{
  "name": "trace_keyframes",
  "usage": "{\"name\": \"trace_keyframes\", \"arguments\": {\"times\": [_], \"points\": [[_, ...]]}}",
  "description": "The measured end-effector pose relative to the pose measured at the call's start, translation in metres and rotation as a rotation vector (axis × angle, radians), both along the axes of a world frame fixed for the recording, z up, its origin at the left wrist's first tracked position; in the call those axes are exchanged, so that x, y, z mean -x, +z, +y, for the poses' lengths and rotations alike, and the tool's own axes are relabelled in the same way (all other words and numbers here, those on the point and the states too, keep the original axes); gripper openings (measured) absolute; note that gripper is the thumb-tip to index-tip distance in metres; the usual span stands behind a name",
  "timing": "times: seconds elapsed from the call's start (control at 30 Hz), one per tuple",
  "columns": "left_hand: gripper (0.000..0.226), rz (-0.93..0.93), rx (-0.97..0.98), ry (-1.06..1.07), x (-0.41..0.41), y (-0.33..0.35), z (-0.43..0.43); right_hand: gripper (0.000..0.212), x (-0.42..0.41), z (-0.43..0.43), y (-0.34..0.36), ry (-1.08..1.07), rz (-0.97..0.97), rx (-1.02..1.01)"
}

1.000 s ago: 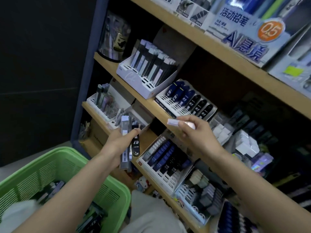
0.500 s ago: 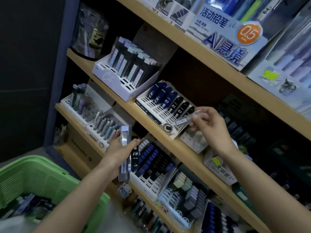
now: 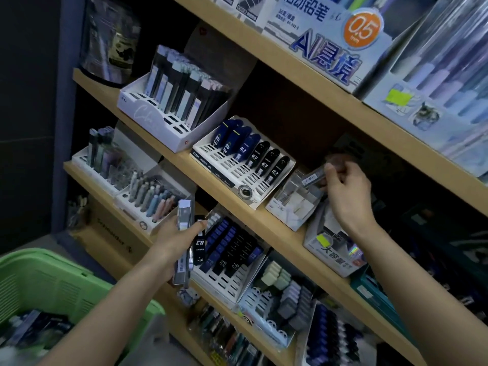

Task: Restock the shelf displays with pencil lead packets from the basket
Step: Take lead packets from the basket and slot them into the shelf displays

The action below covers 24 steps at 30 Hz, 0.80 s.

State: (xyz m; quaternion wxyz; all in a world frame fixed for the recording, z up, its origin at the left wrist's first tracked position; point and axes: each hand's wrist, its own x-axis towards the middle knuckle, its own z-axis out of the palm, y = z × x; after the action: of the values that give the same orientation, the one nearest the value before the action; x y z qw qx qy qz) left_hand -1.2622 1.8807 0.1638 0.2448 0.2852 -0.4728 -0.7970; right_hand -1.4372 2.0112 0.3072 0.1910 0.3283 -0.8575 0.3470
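My left hand (image 3: 176, 243) grips a bundle of long lead packets (image 3: 183, 241), grey ones and a black one, held upright in front of the lower shelf. My right hand (image 3: 346, 191) pinches a single clear grey lead packet (image 3: 313, 177) over a clear display box (image 3: 293, 204) on the middle shelf, just right of the white tray of blue and black lead cases (image 3: 245, 165). The green basket (image 3: 52, 283) sits at lower left with more packets inside it.
Wooden shelves (image 3: 264, 228) slope across the view, crowded with display trays: tall packets in a white box (image 3: 169, 101), pastel erasers (image 3: 150, 199), dark lead boxes (image 3: 232, 252). A labelled carton (image 3: 335, 252) stands under my right wrist. The upper shelf holds pencil boxes.
My right hand carried its packet to the right, from beside the blue-and-black tray to above the clear display box. My left hand kept its bundle steady. The view shifted right.
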Motion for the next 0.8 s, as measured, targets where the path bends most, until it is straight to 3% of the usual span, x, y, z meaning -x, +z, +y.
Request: {"name": "trace_keyframes", "arguments": {"times": [0.07, 0.2, 0.27, 0.37, 0.53, 0.67, 0.8], "points": [[0.018, 0.021, 0.003, -0.01, 0.001, -0.003, -0.001, 0.021, 0.002, 0.003, 0.001, -0.027, 0.011, 0.009], [0.014, 0.009, -0.019, -0.035, 0.001, -0.005, -0.001, 0.023, 0.007, 0.008, 0.006, -0.086, 0.009, -0.068], [0.033, 0.002, 0.001, -0.023, 0.001, -0.002, 0.003, 0.025, 0.011, 0.005, 0.005, -0.096, -0.046, -0.136], [0.037, -0.018, 0.028, -0.048, 0.001, 0.001, 0.005, 0.028, 0.018, 0.001, 0.002, -0.087, -0.063, -0.241], [0.01, -0.064, 0.026, -0.067, 0.001, -0.013, -0.003, 0.021, 0.029, -0.005, -0.002, -0.137, -0.156, -0.324], [0.007, -0.106, 0.02, -0.077, 0.002, -0.015, -0.004, 0.007, 0.034, -0.007, -0.002, -0.097, -0.194, -0.307], [0.003, -0.109, 0.029, -0.07, 0.004, -0.017, -0.003, 0.013, 0.036, -0.011, -0.004, -0.078, -0.183, -0.305]]}}
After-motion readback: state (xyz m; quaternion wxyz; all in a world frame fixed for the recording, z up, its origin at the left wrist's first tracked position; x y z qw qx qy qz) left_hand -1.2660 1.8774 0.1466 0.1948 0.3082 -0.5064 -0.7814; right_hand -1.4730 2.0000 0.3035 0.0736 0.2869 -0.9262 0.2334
